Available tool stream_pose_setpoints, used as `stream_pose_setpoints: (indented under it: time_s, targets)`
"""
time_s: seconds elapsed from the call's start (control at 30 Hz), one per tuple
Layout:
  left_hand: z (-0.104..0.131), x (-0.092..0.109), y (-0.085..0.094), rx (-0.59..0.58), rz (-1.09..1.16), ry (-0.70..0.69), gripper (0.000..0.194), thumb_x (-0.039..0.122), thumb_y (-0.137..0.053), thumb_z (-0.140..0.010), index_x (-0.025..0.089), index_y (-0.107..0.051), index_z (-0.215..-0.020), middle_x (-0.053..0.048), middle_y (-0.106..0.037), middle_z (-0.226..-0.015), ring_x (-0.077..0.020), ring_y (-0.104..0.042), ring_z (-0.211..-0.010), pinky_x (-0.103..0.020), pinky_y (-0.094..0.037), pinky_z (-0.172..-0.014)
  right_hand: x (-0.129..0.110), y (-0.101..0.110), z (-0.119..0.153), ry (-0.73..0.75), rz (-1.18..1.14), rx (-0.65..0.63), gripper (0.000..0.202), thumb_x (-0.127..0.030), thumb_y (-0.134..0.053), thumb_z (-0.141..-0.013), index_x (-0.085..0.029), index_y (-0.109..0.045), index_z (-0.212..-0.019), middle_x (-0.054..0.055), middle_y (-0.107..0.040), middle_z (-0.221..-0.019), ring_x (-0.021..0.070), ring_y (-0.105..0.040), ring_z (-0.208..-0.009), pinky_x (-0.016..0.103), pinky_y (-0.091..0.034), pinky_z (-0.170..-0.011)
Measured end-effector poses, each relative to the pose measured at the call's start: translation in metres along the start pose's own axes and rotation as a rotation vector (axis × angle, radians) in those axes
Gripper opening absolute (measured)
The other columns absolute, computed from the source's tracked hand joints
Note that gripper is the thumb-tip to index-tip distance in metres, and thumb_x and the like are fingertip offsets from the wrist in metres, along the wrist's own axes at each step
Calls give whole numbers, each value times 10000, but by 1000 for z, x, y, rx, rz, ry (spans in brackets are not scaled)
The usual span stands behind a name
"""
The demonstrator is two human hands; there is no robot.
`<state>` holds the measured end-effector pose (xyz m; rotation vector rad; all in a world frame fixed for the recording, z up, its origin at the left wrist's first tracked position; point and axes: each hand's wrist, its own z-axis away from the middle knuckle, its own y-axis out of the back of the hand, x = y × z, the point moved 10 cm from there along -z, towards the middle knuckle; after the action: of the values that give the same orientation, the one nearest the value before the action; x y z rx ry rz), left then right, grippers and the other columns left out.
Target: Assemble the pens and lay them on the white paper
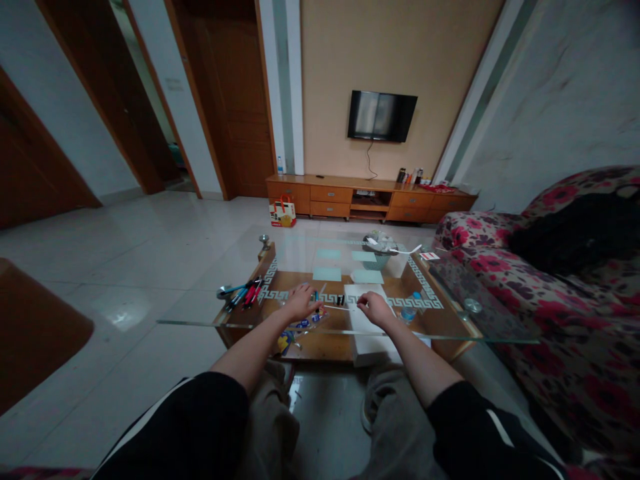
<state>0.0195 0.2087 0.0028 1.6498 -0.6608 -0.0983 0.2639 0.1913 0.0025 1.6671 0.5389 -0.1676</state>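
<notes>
Over the glass table (190, 323), my left hand (301, 303) lies palm down with its fingers stretched out, beside small items too small to name. My right hand (374, 309) is raised a little at the right, thumb and fingertips pinched together; what they hold, if anything, is too small to make out. A thin white strip (338, 307) runs between the hands, its ends unclear. Small black pieces (341, 300) are between the hands. Several pens (245, 293) lie in a bunch on the left of the table.
Below the glass are a white box (361, 341), a water bottle (409, 308) and colourful packets (286, 341). A basket (373, 261) stands past the far edge. A white-and-red card (429, 256) lies far right. A flowered sofa (545, 313) flanks the right side.
</notes>
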Motion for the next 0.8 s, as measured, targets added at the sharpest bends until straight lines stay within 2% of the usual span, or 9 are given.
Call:
stream_pose_setpoints:
  time_s: [0.17,0.27,0.4,0.53,0.7,0.77,0.8]
  targets:
    - [-2,0,5,22,6,7,381,505,-606,-875,230,-568,-1136,-106,-603,-1210,-298,-520,-1157,-427,-409,-945,3,-2,-2,5,-21,8,162,-161,-644,-860,-175,-731,-995,69,-714,-932,188,-630,-868,282,-458,-828]
    - [-5,-2,5,32,89,20,372,485,-638,-847,220,-558,-1095,-70,-660,-1020,-259,-595,-999,-368,-435,-857,1,5,-3,26,-41,79,208,-122,-591,-879,-159,-709,-1046,90,-700,-1002,192,-625,-939,292,-457,-883]
    - [-8,-7,-1,17,302,72,351,345,-646,-824,208,-510,-1117,24,-631,-742,-178,-613,-713,-278,-429,-670,-8,16,-1,56,-88,158,253,-89,-554,-877,-145,-694,-1080,105,-682,-1037,202,-614,-984,315,-451,-930]
    - [-10,-10,3,89,425,114,348,210,-632,-771,212,-502,-1093,70,-584,-687,-129,-582,-645,-240,-419,-630,-18,29,1,66,-130,216,264,-82,-530,-874,-151,-695,-1068,111,-669,-1041,207,-613,-964,323,-466,-912]
    - [-11,7,22,201,543,89,460,240,-644,-780,214,-476,-1208,67,-590,-709,-123,-583,-655,-236,-433,-644,-34,52,4,79,-194,352,279,-97,-496,-884,-164,-696,-1066,105,-678,-1021,213,-616,-944,341,-477,-910]
    - [-11,17,27,207,548,85,421,259,-647,-789,216,-509,-1185,60,-601,-705,-128,-583,-653,-240,-434,-644,-44,56,6,107,-241,381,294,-101,-476,-888,-171,-695,-1072,98,-680,-1007,206,-619,-918,341,-490,-893]
    - [-11,22,30,210,536,81,340,275,-645,-796,213,-550,-1117,52,-605,-707,-130,-581,-657,-240,-430,-640,-49,57,6,120,-268,387,300,-103,-472,-888,-175,-695,-1076,96,-679,-1006,203,-620,-907,340,-499,-881]
